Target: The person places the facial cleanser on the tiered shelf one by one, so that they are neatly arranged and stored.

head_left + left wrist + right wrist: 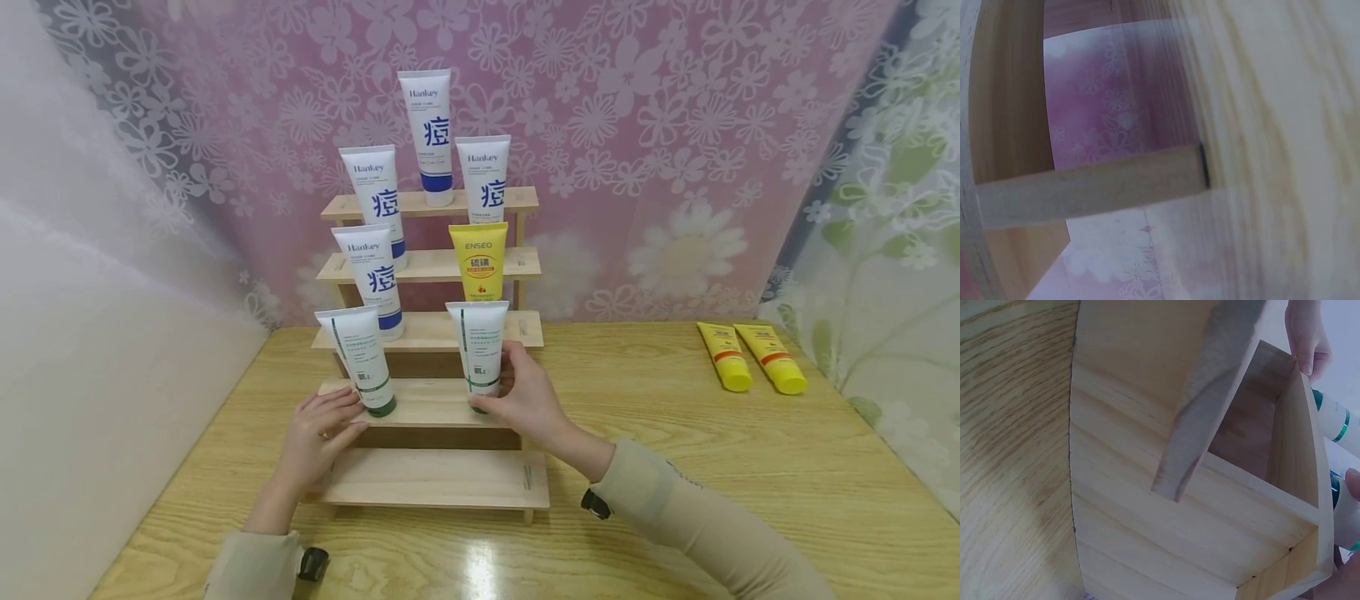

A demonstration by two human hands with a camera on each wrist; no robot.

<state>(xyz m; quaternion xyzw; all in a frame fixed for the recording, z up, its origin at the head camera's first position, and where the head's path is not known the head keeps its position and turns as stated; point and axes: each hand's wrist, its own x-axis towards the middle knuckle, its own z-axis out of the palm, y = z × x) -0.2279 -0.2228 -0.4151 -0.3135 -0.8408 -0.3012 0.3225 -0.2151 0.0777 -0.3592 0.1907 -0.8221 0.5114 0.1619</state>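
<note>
In the head view, my right hand (528,400) holds the lower part of a white tube with a dark green cap (480,350), thumb in front and fingers at its right side. The tube stands on the second-lowest tier of a wooden stepped display stand (431,479). A matching tube (360,354) stands tilted at that tier's left end. Beside its cap, my left hand (322,433) grips the tier's left front corner, fingers above and thumb at the front edge. The right wrist view also shows the left hand (1307,337) at this corner. Only stand wood fills the left wrist view.
Higher tiers bear several white-and-blue tubes (427,125) and one yellow tube (478,258). Two more yellow tubes (723,354) lie on the wood-grain table (637,375) at the far right. A floral backdrop (637,167) rises behind; a pale wall (112,292) stands at left.
</note>
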